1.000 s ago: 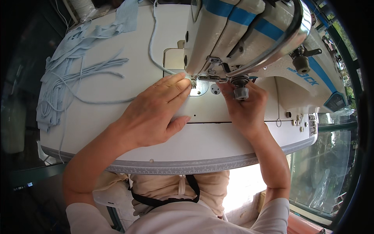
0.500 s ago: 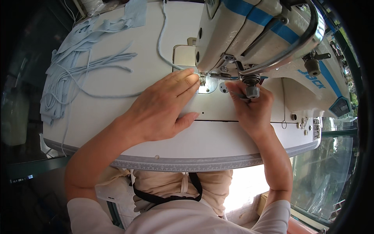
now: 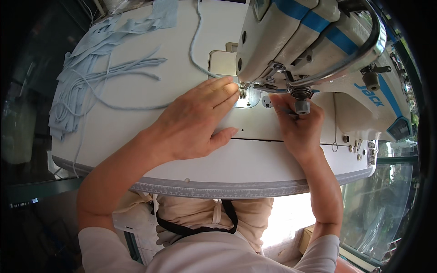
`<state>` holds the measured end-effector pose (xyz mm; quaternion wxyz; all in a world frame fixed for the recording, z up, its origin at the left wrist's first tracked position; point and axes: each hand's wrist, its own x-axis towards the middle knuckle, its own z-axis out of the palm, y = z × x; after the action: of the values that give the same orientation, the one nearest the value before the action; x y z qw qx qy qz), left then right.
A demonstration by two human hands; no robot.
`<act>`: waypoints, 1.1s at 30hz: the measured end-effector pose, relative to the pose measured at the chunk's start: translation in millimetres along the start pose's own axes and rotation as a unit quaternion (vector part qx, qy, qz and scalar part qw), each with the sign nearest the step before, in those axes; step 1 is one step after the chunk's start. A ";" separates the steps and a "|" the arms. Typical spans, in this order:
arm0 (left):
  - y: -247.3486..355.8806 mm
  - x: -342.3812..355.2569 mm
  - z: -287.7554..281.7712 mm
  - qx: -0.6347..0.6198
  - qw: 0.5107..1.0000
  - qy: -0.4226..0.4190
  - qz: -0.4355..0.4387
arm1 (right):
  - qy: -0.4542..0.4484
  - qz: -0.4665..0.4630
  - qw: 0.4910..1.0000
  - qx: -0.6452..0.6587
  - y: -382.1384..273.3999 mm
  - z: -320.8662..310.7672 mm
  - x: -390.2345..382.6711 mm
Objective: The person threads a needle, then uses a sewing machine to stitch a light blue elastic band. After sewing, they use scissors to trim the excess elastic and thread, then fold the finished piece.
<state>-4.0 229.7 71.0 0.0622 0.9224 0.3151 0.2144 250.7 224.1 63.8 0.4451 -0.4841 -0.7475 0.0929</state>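
Observation:
My left hand (image 3: pixel 193 116) lies flat, fingers stretched together and thumb apart, its fingertips beside the presser foot (image 3: pixel 243 93) of a sewing machine (image 3: pixel 273 41). A thin light-blue fabric cord (image 3: pixel 136 108) runs in under this hand from the left; a stretch of cord also leads away from the fingertips toward the far edge. What lies beneath the palm is hidden. My right hand (image 3: pixel 302 125) is closed in a pinch right of the needle plate (image 3: pixel 250 101). A small dark-grey thing (image 3: pixel 287 110) shows between its fingers, mostly hidden by the hand and the tension knob (image 3: pixel 302 106).
Light-blue fabric strips (image 3: pixel 95 50) and several cord ends (image 3: pixel 132 68) lie heaped on the table's left. Small bobbins (image 3: pixel 357 148) sit at the right edge. A grey measuring strip (image 3: pixel 218 189) follows the table's front edge. The machine head overhangs my right hand.
The whole view has shifted slightly, so table and machine appear a little further right. Both hands keep nearly the same pose and place at the machine.

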 end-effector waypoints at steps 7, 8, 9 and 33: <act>-1.4 -1.5 2.5 -0.005 1.000 -0.002 -0.006 | 0.040 0.008 0.999 -0.005 5.8 4.3 1.5; -1.3 0.1 2.1 -0.007 1.000 -0.004 -0.005 | 0.049 0.012 0.999 0.003 7.6 4.3 0.6; -1.1 0.8 1.5 -0.008 1.000 -0.006 -0.004 | 0.043 0.010 0.999 -0.006 6.9 3.5 1.3; -1.9 -2.5 1.1 -0.013 1.000 -0.002 -0.011 | 0.019 0.012 1.000 -0.018 4.5 0.4 2.4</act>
<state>-6.3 229.7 68.7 0.0775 0.9183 0.3225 0.2161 252.9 228.5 62.4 0.4491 -0.5030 -0.7346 0.0754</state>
